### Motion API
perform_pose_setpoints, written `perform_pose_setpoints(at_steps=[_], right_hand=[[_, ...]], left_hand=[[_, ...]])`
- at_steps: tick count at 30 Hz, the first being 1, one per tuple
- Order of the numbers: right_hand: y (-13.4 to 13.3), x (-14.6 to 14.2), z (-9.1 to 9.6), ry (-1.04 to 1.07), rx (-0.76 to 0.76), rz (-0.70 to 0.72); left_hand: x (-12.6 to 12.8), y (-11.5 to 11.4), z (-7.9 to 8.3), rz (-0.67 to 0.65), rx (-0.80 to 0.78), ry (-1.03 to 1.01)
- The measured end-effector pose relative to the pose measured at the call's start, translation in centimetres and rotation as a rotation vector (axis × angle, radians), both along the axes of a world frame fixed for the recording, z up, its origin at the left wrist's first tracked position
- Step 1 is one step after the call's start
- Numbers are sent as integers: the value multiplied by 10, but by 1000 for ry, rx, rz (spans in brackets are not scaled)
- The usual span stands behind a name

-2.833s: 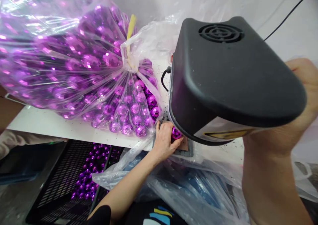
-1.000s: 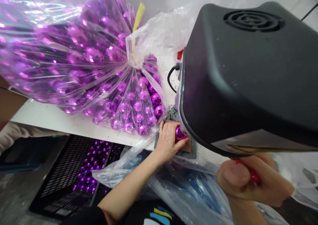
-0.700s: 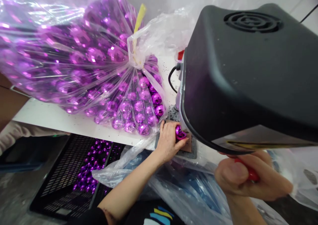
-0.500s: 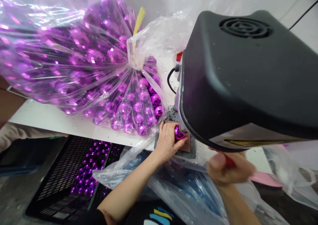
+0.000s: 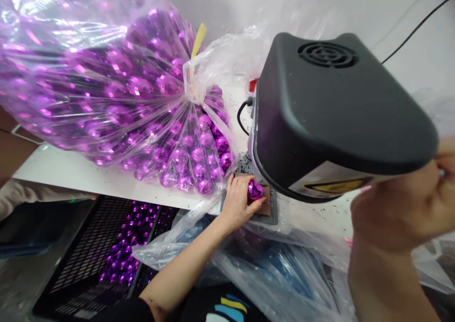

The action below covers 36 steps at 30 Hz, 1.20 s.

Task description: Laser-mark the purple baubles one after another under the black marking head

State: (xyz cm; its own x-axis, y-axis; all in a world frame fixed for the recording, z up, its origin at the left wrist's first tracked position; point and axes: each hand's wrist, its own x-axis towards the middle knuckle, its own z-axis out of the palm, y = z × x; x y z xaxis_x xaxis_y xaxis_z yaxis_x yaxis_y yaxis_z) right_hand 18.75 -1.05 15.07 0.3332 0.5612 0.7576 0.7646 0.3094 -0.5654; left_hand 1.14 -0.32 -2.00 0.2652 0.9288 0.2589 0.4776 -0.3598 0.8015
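Note:
On the small brown pad (image 5: pixel 263 207) of the bench machine's grey base, my left hand (image 5: pixel 239 200) pinches a shiny purple faceted ball (image 5: pixel 255 190) between thumb and fingers. The black machine housing (image 5: pixel 330 118), with a round vent and a yellow warning label, overhangs to the right of the ball. My right hand (image 5: pixel 401 208) is raised beside the housing at the right edge. It is closed on a red handle, mostly hidden by the fingers and blurred.
A clear bag (image 5: pixel 117 90) of purple balls, tied with a yellow strip, fills the left of the white table (image 5: pixel 67 170). Below stands a black crate (image 5: pixel 81 246) holding more balls. Plastic sheeting (image 5: pixel 270 270) drapes over my lap. A person's sleeve (image 5: pixel 28 194) shows at left.
My right hand has swung up and to the right with the red handle, from below the housing to its right side. The left hand stays on the ball; the view has shifted slightly.

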Motion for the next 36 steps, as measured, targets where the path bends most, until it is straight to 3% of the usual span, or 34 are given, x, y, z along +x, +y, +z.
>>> perform_pose_setpoints(at_steps=[4,8,10,13,16,20,24,28,32,36], right_hand=[[27,1,16,99,14,109],[31,2,13,108,-5,107],[31,3,12,109,3,110],[33,2,12,142,26,129],[36,1,13,167,42,161],[38,0,16,178,29,186],[37,-1,17,189,9,185],[38,0,17,178,18,179],[42,2,18,185,-3,182],[46,5,15,148,-1,167]], left_hand=[[-13,-21,1,-73,59,42],[-33,-50,11,-258,27,52],[-41,-48,15,-260,65,7],[-47,-16,20,-77,238,38],[-47,33,24,154,326,340],[-45,76,29,187,280,651],[-51,83,29,236,243,742],[-65,69,34,227,209,485],[-75,39,53,256,170,85],[-73,7,66,160,-135,-410]])
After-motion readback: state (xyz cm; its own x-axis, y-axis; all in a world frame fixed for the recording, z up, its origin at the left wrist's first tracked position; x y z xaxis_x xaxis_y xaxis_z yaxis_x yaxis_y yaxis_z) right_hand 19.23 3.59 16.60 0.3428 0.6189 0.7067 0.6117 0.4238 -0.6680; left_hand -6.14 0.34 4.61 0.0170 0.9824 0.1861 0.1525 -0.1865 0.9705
